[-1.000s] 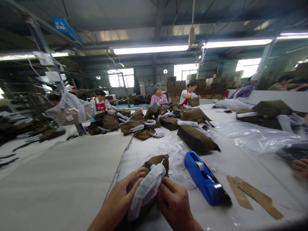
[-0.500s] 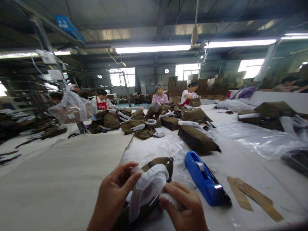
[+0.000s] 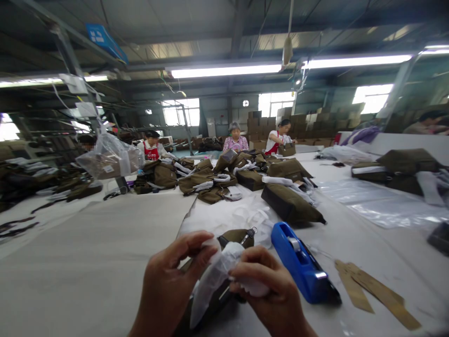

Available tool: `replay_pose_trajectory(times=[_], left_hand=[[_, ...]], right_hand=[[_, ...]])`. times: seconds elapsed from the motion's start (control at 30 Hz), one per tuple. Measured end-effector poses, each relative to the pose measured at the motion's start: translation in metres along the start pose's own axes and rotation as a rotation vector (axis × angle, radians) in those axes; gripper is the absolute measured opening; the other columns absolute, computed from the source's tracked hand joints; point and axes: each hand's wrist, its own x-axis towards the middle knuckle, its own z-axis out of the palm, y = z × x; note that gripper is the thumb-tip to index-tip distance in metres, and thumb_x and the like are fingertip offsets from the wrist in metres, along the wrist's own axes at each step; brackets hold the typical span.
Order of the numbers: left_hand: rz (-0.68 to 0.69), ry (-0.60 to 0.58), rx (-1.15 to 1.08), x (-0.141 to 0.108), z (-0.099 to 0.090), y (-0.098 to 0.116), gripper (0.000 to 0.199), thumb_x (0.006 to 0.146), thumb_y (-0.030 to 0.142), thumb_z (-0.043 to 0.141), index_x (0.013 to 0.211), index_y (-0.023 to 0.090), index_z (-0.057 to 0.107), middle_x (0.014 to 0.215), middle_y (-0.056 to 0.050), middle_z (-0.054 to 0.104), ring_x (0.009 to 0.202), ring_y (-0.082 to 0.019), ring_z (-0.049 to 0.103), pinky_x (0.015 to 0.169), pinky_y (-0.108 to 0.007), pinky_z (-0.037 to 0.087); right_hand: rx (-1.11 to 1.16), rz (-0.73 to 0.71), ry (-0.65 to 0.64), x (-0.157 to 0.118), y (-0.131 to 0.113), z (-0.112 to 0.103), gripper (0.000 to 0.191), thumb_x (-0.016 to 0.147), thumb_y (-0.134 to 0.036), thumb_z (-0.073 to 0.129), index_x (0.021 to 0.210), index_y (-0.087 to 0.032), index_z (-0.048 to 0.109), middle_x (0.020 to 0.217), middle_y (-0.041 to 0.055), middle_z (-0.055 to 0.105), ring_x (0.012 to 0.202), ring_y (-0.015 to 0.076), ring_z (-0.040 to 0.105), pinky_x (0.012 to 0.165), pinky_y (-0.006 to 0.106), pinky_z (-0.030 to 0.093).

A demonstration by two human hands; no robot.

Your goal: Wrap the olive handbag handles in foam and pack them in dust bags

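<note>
White tissue paper [image 3: 209, 281] is wrapped in a long bundle over an olive bag [image 3: 235, 238] low in the middle of the head view. My left hand [image 3: 175, 276] pinches the paper's upper left part between thumb and fingers. On the right side of the bundle, my right hand [image 3: 268, 285] has its fingers closed on the same paper. Part of the bag lies hidden under the paper and my hands. A metal ring shows at the bag's top. Just right of my right hand stands a blue tape dispenser [image 3: 301, 262].
Loose white paper [image 3: 242, 213] lies beyond the bag. Several olive bags [image 3: 293, 203] are heaped across the table. Brown card strips [image 3: 377, 290] lie at the right, clear plastic sheets [image 3: 379, 199] behind them. Several people work farther back.
My right hand has risen and closed on the paper near its middle. The paper loop has been drawn narrower between my hands. The view has shifted slightly.
</note>
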Motion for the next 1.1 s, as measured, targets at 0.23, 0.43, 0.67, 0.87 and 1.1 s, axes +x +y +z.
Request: replay_pose_trajectory(times=[0.23, 0.43, 0.67, 0.87, 1.1], left_hand=[[0.103, -0.036, 0.122, 0.014, 0.001, 0.007, 0.012, 0.082, 0.032, 0.075, 0.091, 0.026, 0.078, 0.081, 0.004, 0.079, 0.057, -0.011, 0.067, 0.058, -0.017, 0.055], [0.021, -0.199, 0.015, 0.008, 0.002, 0.011, 0.019, 0.084, 0.033, 0.071, 0.1, 0.025, 0.077, 0.085, 0.001, 0.08, 0.067, -0.015, 0.074, 0.062, -0.018, 0.057], [0.159, -0.026, 0.143, 0.005, 0.003, 0.016, 0.018, 0.083, 0.033, 0.075, 0.1, 0.027, 0.077, 0.089, 0.002, 0.081, 0.071, -0.017, 0.077, 0.066, -0.019, 0.061], [0.605, 0.076, 0.342, -0.004, 0.005, 0.016, 0.021, 0.085, 0.019, 0.074, 0.105, 0.025, 0.076, 0.095, 0.001, 0.082, 0.071, -0.016, 0.078, 0.078, -0.019, 0.061], [0.74, -0.167, 0.214, -0.014, -0.002, 0.017, 0.057, 0.085, 0.008, 0.071, 0.136, 0.031, 0.063, 0.117, -0.002, 0.076, 0.096, -0.021, 0.077, 0.09, -0.023, 0.059]], right_hand=[[0.27, 0.167, -0.022, 0.002, 0.003, -0.004, 0.018, 0.078, -0.009, 0.08, 0.087, -0.025, 0.079, 0.081, 0.0013, 0.078, 0.076, 0.0156, 0.074, 0.072, 0.019, 0.06], [0.369, 0.56, 0.015, -0.007, 0.0, 0.001, 0.016, 0.085, -0.034, 0.076, 0.086, -0.018, 0.076, 0.068, 0.0034, 0.072, 0.052, 0.0126, 0.064, 0.05, 0.02, 0.054], [0.326, 0.631, -0.071, 0.006, 0.0, 0.006, 0.036, 0.088, -0.049, 0.07, 0.085, -0.013, 0.072, 0.06, 0.0018, 0.063, 0.047, 0.0084, 0.052, 0.043, 0.017, 0.042], [0.354, 0.657, -0.011, 0.014, -0.007, 0.014, 0.041, 0.087, -0.053, 0.069, 0.079, -0.012, 0.069, 0.057, 0.0005, 0.061, 0.044, 0.0057, 0.046, 0.04, 0.015, 0.036], [0.509, 0.654, 0.002, 0.013, -0.009, 0.016, 0.04, 0.087, -0.052, 0.071, 0.083, -0.013, 0.07, 0.061, -0.0001, 0.062, 0.043, 0.0045, 0.048, 0.04, 0.013, 0.04]])
